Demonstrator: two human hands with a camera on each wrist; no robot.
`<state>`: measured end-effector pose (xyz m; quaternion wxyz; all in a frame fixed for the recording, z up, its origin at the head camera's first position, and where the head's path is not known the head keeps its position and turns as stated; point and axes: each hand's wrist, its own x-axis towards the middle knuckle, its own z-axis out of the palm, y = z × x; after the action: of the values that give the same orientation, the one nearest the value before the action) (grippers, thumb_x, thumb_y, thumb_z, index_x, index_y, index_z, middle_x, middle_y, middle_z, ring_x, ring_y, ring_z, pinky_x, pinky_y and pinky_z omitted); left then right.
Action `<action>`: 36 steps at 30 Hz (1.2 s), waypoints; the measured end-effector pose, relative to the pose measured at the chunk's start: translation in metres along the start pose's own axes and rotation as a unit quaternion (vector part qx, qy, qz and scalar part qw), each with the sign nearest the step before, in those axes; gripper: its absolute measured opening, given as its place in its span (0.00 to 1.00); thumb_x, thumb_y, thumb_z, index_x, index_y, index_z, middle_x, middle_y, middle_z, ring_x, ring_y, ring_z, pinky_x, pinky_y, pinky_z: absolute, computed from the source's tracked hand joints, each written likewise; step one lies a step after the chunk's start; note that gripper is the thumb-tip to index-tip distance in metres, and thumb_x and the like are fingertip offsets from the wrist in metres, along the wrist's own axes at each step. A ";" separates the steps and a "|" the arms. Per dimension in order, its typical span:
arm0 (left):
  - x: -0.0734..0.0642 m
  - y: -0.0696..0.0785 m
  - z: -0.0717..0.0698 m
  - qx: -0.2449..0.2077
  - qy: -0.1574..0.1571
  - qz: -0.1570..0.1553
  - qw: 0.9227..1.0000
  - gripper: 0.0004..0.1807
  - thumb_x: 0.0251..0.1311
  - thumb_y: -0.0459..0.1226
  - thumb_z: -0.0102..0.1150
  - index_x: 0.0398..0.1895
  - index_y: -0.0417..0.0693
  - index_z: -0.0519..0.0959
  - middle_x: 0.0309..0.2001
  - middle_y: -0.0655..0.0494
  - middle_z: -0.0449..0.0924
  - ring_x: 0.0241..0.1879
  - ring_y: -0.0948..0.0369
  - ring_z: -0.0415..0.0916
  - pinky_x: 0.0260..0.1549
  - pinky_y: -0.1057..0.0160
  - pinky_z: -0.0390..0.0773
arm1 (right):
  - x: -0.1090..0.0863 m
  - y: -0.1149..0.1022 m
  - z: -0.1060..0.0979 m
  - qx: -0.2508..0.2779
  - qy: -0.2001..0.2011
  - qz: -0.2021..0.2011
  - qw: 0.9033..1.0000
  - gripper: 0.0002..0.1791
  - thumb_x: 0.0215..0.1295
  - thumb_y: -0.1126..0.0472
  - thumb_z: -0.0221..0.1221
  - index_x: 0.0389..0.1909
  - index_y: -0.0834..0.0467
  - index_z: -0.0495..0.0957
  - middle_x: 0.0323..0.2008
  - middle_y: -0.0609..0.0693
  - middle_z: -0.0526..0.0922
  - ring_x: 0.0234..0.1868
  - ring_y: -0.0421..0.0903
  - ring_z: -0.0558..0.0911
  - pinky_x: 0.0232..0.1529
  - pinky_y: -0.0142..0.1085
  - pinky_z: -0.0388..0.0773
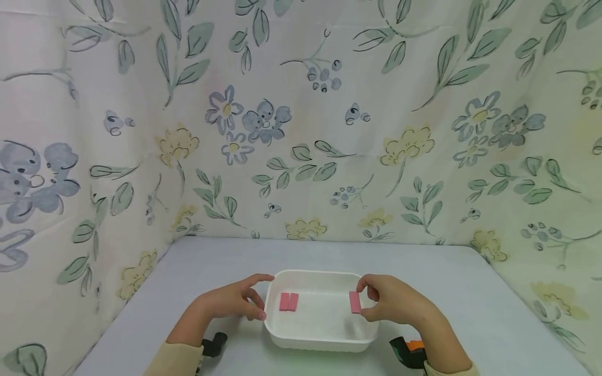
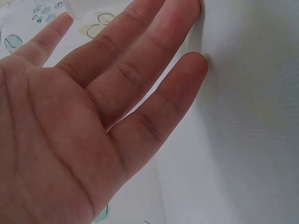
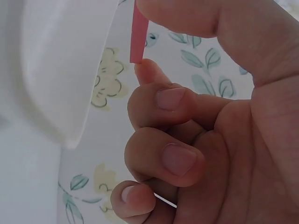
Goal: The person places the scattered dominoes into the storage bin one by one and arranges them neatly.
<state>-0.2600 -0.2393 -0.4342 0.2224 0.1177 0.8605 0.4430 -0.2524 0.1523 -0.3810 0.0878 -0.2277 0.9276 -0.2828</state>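
Note:
A white rectangular tray [image 1: 324, 344] stands on the table, and two small pink rectangular pieces [image 1: 289, 302] lie side by side near its left end. My left hand [image 1: 232, 300] is at the tray's left side, fingers spread and fingertips touching its rim and wall. In the left wrist view the fingers of that hand [image 2: 107, 93] look mostly straight, with nothing gripped. Over the tray's right end, my right hand [image 1: 395, 300] pinches a third pink piece [image 1: 355, 302] between thumb and forefinger. The right wrist view shows this piece [image 3: 139, 35] as thin, with the other fingers curled below.
The white table [image 1: 437, 282] extends around the tray. A floral curtain [image 1: 301, 130] hangs behind and at both sides. Dark straps or mounts sit at the left wrist [image 1: 215, 344] and right wrist [image 1: 408, 354].

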 end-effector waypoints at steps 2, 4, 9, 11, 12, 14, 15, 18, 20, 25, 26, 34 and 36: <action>0.001 0.000 0.001 -0.001 -0.002 0.002 1.000 0.46 0.53 0.43 0.76 0.74 0.65 0.61 0.43 0.55 0.81 0.39 0.54 0.77 0.42 0.47 0.72 | 0.004 -0.004 0.001 0.002 -0.001 -0.005 1.000 0.20 0.48 0.62 0.74 0.41 0.51 0.77 0.25 0.48 0.72 0.27 0.45 0.71 0.25 0.35 0.65; 0.001 0.000 0.001 -0.006 -0.003 0.003 1.000 0.46 0.54 0.43 0.76 0.74 0.64 0.61 0.43 0.55 0.81 0.38 0.54 0.77 0.42 0.47 0.72 | 0.008 -0.008 0.003 0.005 -0.002 -0.008 1.000 0.20 0.47 0.63 0.74 0.41 0.52 0.77 0.26 0.49 0.72 0.28 0.44 0.71 0.25 0.35 0.66; 0.000 0.001 0.001 -0.006 -0.005 0.001 1.000 0.45 0.54 0.43 0.75 0.74 0.65 0.62 0.43 0.55 0.81 0.38 0.54 0.78 0.42 0.48 0.73 | 0.018 -0.017 0.010 -0.003 0.001 -0.019 1.000 0.20 0.47 0.62 0.74 0.40 0.51 0.77 0.25 0.47 0.72 0.28 0.44 0.71 0.26 0.36 0.66; 0.000 0.001 0.001 -0.003 -0.005 0.001 1.000 0.45 0.54 0.43 0.76 0.73 0.66 0.62 0.43 0.55 0.81 0.38 0.53 0.77 0.42 0.48 0.73 | 0.023 -0.022 0.012 -0.008 0.004 -0.021 1.000 0.19 0.48 0.60 0.74 0.40 0.51 0.78 0.24 0.46 0.71 0.28 0.43 0.71 0.26 0.36 0.67; 0.000 0.001 0.001 -0.003 -0.004 0.000 1.000 0.45 0.53 0.43 0.76 0.73 0.66 0.62 0.43 0.55 0.81 0.38 0.53 0.77 0.42 0.48 0.73 | 0.025 -0.025 0.014 -0.006 0.005 -0.017 1.000 0.20 0.48 0.59 0.75 0.40 0.51 0.78 0.25 0.46 0.71 0.28 0.43 0.71 0.27 0.36 0.67; -0.001 0.000 0.001 -0.003 -0.003 -0.001 1.000 0.45 0.54 0.43 0.76 0.73 0.66 0.62 0.42 0.55 0.81 0.38 0.53 0.77 0.42 0.48 0.73 | 0.030 -0.031 0.017 -0.007 0.007 -0.013 1.000 0.20 0.48 0.58 0.76 0.41 0.50 0.78 0.25 0.47 0.72 0.29 0.43 0.72 0.27 0.37 0.68; -0.001 0.000 0.001 -0.004 -0.003 -0.002 1.000 0.45 0.54 0.42 0.76 0.73 0.66 0.62 0.42 0.55 0.81 0.38 0.53 0.77 0.42 0.48 0.73 | 0.033 -0.033 0.019 -0.006 0.007 -0.011 1.000 0.20 0.48 0.57 0.76 0.41 0.50 0.78 0.25 0.47 0.72 0.29 0.44 0.72 0.28 0.37 0.68; -0.002 -0.001 0.002 -0.006 -0.005 -0.004 1.000 0.45 0.54 0.42 0.76 0.73 0.66 0.62 0.43 0.55 0.81 0.39 0.53 0.77 0.42 0.48 0.73 | 0.039 -0.041 0.023 -0.007 0.009 -0.010 1.000 0.20 0.48 0.58 0.76 0.41 0.50 0.78 0.26 0.48 0.73 0.29 0.44 0.72 0.28 0.39 0.68; -0.002 -0.001 0.002 -0.008 -0.006 -0.005 1.000 0.45 0.54 0.42 0.76 0.73 0.65 0.62 0.43 0.55 0.81 0.39 0.53 0.77 0.42 0.48 0.73 | 0.042 -0.045 0.025 -0.011 0.010 -0.013 1.000 0.20 0.48 0.59 0.76 0.40 0.51 0.78 0.26 0.48 0.73 0.29 0.44 0.72 0.29 0.39 0.68; 0.000 0.000 0.003 -0.010 -0.005 -0.004 1.000 0.45 0.53 0.44 0.76 0.73 0.66 0.62 0.42 0.55 0.81 0.39 0.53 0.77 0.42 0.47 0.72 | 0.048 -0.052 0.031 -0.014 0.002 -0.003 1.000 0.20 0.48 0.60 0.75 0.41 0.51 0.79 0.27 0.48 0.73 0.30 0.45 0.72 0.29 0.40 0.69; 0.000 0.000 0.003 -0.009 -0.005 -0.004 1.000 0.45 0.53 0.44 0.76 0.73 0.66 0.62 0.43 0.56 0.81 0.39 0.53 0.77 0.42 0.47 0.72 | 0.049 -0.053 0.032 -0.013 0.000 0.001 1.000 0.20 0.48 0.60 0.75 0.41 0.51 0.79 0.27 0.48 0.73 0.30 0.45 0.72 0.29 0.40 0.69; 0.001 0.001 0.001 -0.002 0.002 -0.007 1.000 0.44 0.54 0.44 0.75 0.72 0.68 0.63 0.43 0.55 0.81 0.41 0.53 0.76 0.44 0.43 0.72 | 0.058 -0.058 0.044 -0.034 -0.004 0.011 0.999 0.20 0.49 0.58 0.76 0.42 0.52 0.80 0.28 0.47 0.74 0.31 0.46 0.73 0.30 0.41 0.72; -0.001 0.001 -0.001 0.000 0.003 -0.007 1.000 0.44 0.54 0.44 0.75 0.72 0.68 0.63 0.43 0.56 0.81 0.41 0.53 0.76 0.44 0.42 0.72 | 0.060 -0.059 0.047 -0.040 -0.004 0.008 0.999 0.19 0.50 0.57 0.76 0.42 0.52 0.80 0.29 0.47 0.74 0.31 0.45 0.73 0.30 0.40 0.72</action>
<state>-0.2595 -0.2393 -0.4326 0.2232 0.1102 0.8617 0.4421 -0.2693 0.0576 -0.3884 0.0846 -0.2247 0.9397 -0.2436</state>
